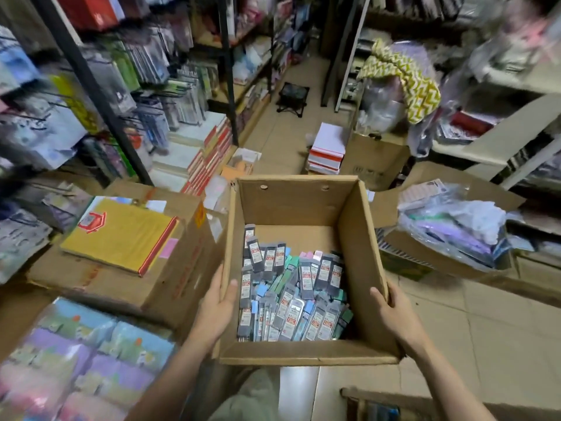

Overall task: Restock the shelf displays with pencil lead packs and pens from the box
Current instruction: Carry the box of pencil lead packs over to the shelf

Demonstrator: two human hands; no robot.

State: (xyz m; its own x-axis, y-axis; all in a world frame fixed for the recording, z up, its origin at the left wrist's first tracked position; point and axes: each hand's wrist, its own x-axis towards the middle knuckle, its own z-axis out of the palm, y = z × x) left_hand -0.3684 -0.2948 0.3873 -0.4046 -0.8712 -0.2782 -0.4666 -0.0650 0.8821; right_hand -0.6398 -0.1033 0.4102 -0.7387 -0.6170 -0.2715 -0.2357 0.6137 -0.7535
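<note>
I held an open cardboard box (291,205) at the centre of the frame, my left hand (216,311) curled over its left wall, thumb inside, and my right hand (394,314) gripping its right wall. Pencil lead packs (291,296) lay heaped in its bottom. A yellow folder (118,235) rested on a closed carton (170,287) at the left. Hanging shelf displays (127,86) filled the upper left, blurred.

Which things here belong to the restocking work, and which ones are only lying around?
For the job:
- cardboard box, gripped by left hand and right hand
- pencil lead packs inside it
- hanging shelf displays

Just lying about:
- yellow notebook
- folding stool
- paper reams
- zigzag cloth
</note>
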